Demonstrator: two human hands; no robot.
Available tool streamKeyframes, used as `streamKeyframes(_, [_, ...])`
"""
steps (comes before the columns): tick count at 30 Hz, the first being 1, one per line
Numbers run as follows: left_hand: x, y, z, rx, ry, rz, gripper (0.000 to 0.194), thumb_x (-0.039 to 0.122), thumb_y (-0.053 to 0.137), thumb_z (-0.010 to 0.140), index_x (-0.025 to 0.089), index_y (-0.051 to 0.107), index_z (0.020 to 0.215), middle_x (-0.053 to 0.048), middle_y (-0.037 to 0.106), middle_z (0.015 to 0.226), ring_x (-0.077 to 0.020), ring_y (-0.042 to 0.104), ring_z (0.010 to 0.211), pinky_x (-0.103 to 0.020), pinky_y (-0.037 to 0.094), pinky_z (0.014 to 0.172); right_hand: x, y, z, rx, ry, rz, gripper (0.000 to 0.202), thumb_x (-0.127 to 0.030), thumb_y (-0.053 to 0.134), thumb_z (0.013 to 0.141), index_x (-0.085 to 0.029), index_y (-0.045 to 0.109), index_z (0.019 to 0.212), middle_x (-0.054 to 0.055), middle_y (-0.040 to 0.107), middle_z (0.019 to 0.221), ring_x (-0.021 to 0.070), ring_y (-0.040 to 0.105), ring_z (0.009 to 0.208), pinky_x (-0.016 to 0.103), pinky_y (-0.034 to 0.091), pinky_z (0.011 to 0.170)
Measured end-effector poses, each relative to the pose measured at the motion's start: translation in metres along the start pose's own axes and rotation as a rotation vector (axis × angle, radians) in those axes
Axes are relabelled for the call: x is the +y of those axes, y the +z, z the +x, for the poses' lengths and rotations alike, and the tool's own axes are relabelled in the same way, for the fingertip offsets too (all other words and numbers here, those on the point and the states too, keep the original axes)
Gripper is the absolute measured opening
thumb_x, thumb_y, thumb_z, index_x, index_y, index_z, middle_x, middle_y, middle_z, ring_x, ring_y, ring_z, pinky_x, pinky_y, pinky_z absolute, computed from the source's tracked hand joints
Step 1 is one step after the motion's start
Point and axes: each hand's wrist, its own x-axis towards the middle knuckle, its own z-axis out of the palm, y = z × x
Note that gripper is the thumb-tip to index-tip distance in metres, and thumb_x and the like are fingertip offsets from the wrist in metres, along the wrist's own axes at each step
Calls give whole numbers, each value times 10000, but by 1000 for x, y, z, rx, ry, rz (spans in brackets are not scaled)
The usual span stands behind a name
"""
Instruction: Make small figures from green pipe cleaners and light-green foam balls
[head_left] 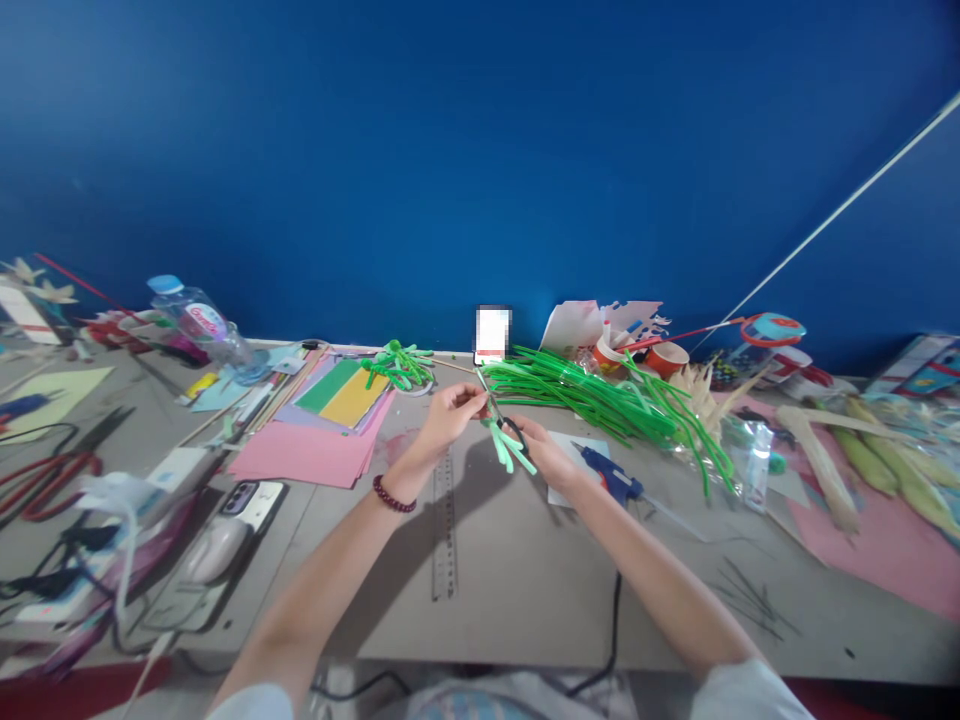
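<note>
Black-handled scissors (513, 430) are in my right hand (532, 446), its fingers closed round the handles, with the blades pointing up and left. My left hand (453, 408) pinches a light green pipe-cleaner piece (504, 448) near the blades; several of its strands fan out below, between the hands. Whether the blades touch the piece cannot be made out. Both hands are raised over the middle of the grey table (510, 590). A clear ruler (445, 530) lies below my left hand. Long green pipe cleaners (600, 395) are piled behind my right hand.
A blue glue gun (611, 474) lies right of my right hand, on white paper. Coloured sheets (307, 452) and a green curly bundle (401, 364) are at the left. A phone (217, 555), cables and a bottle (202, 318) are farther left. Corn husks (829, 470) lie at the right.
</note>
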Motion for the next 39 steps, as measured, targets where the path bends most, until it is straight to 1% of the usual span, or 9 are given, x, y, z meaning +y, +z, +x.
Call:
streamKeyframes(4, [0,-1,1,-9,0,0,190,297,703,679,126,622,695,-20,608,636,-118,580,592,-273,487,634,2,-1,0,-28,18,56,424,-612,571,729,-208,443,709,-68,362,554,89,300,492,232,234,487])
streamKeyframes(10, [-1,-2,2,-64,-6,16,177,295,702,675,135,630,693,-20,609,640,-120,577,580,-266,479,606,4,-1,0,-40,14,79,452,-647,555,729,-208,446,731,-62,367,579,83,282,486,226,180,454])
streamKeyframes(15, [1,-2,2,-52,-8,12,167,282,699,679,133,624,680,-21,606,633,-122,578,584,-272,476,614,2,0,-1,-28,-27,36,453,-645,546,738,-201,458,712,-47,419,582,86,311,497,225,239,460])
streamKeyframes(21, [1,-2,0,-39,-4,11,171,279,700,683,125,625,686,-24,605,627,-124,576,582,-270,465,605,4,-2,1,-14,-30,13,418,-614,558,749,-199,505,746,-39,458,584,100,374,513,232,291,483])
streamKeyframes(25, [3,-2,-1,-74,-1,23,162,273,694,691,124,632,687,-26,604,626,-122,571,576,-257,450,581,9,-4,2,-59,9,67,453,-651,509,766,-199,492,734,-26,473,582,96,349,476,237,257,460])
streamKeyframes(28, [4,-2,-1,-79,-5,29,161,277,699,685,129,635,684,-29,607,621,-125,571,575,-258,452,579,9,-3,1,-61,18,73,457,-661,514,757,-205,491,741,-35,442,567,94,320,466,240,232,456])
streamKeyframes(31, [3,-2,0,-71,-19,30,179,294,707,675,132,630,677,-30,609,615,-128,572,579,-266,463,593,7,-2,1,-65,-10,71,444,-649,537,746,-209,479,732,-44,435,569,94,327,474,239,241,468])
streamKeyframes(36, [2,-2,0,-45,-7,31,186,303,700,680,133,628,676,-29,609,623,-128,574,586,-273,462,602,5,-1,1,-26,-19,47,443,-637,557,737,-200,487,734,-32,473,580,102,376,500,237,270,480])
streamKeyframes(39, [2,-2,0,-59,5,28,178,299,695,686,132,633,677,-27,609,628,-125,569,581,-271,456,598,7,-1,1,-39,-16,46,462,-664,519,746,-202,491,730,-22,484,589,110,391,501,245,285,480])
